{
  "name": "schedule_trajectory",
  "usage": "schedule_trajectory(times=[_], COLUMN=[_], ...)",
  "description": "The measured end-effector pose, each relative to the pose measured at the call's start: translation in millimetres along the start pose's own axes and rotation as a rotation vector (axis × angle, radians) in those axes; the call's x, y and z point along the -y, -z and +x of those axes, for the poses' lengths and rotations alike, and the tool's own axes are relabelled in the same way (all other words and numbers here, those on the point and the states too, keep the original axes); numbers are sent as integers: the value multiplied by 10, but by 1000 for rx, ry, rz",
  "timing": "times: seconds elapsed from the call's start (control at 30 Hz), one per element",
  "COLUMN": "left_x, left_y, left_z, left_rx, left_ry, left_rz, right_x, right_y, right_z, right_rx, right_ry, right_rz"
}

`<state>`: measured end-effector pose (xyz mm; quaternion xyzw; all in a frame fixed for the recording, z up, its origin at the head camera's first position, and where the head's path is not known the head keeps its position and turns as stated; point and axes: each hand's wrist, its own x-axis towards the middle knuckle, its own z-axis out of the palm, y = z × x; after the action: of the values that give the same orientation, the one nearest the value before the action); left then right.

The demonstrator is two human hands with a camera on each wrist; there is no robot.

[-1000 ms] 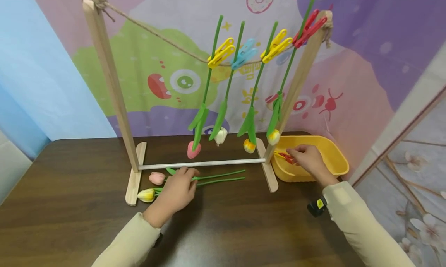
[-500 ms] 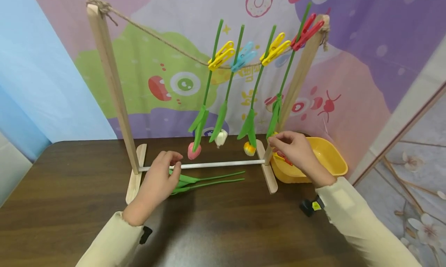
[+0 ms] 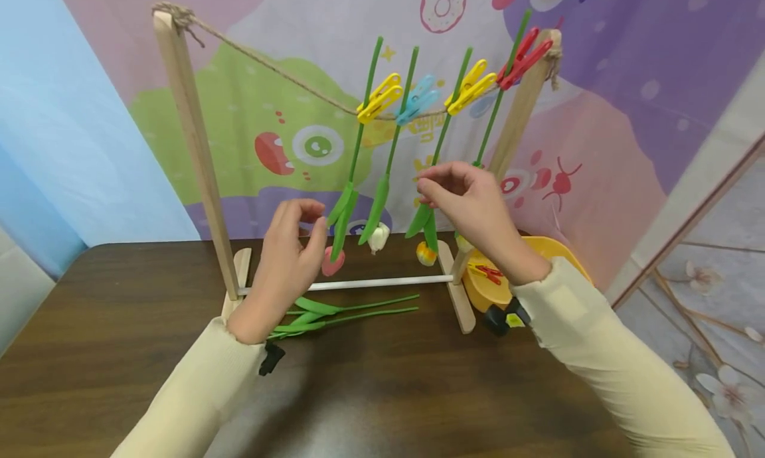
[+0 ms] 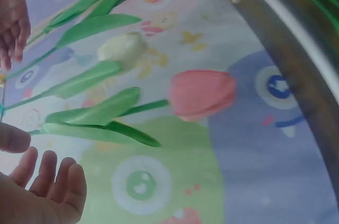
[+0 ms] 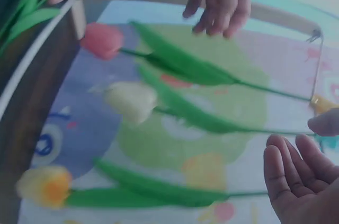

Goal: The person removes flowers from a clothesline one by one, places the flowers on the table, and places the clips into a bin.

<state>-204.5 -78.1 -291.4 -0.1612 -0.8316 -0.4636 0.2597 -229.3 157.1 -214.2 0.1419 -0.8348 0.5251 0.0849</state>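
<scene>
My left hand (image 3: 283, 265) is raised near the hanging pink tulip (image 4: 201, 94), its fingers loosely bent and holding nothing. In front of the yellow-orange tulip (image 3: 426, 253), my right hand (image 3: 478, 212) hovers with relaxed fingers and nothing in its grasp. A white tulip (image 3: 378, 237) hangs between the two. Farther right, the last hanging tulip is mostly hidden by the right hand. Yellow clothespins (image 3: 379, 99), a blue clothespin (image 3: 418, 101) and a red clothespin (image 3: 524, 60) fix the stems upside down to a twine line (image 3: 269, 60).
The line spans a wooden frame (image 3: 194, 146) with a white bottom bar (image 3: 382, 283). Loose tulips (image 3: 323, 317) lie on the brown table (image 3: 382, 391), their blooms hidden by the left arm. A yellow basin (image 3: 552, 247) at right contains red and yellow clothespins (image 3: 490, 274).
My left hand has left the loose tulips and risen toward the pink tulip. My right hand has come out of the basin and moved up and left toward the hanging stems.
</scene>
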Motion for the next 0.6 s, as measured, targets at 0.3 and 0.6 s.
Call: schedule_trajectory(times=[0.3,0.6], left_x=[-237,-367], left_y=[-68,-56], left_z=[299,537], left_rx=[-36,-32], left_ry=[-10,13], left_rz=[-99,-140], right_x=[412,669], right_y=[-106,-82], right_z=[145,231], right_rx=[-38,-86], right_ry=[141,167], right_rz=[137,192])
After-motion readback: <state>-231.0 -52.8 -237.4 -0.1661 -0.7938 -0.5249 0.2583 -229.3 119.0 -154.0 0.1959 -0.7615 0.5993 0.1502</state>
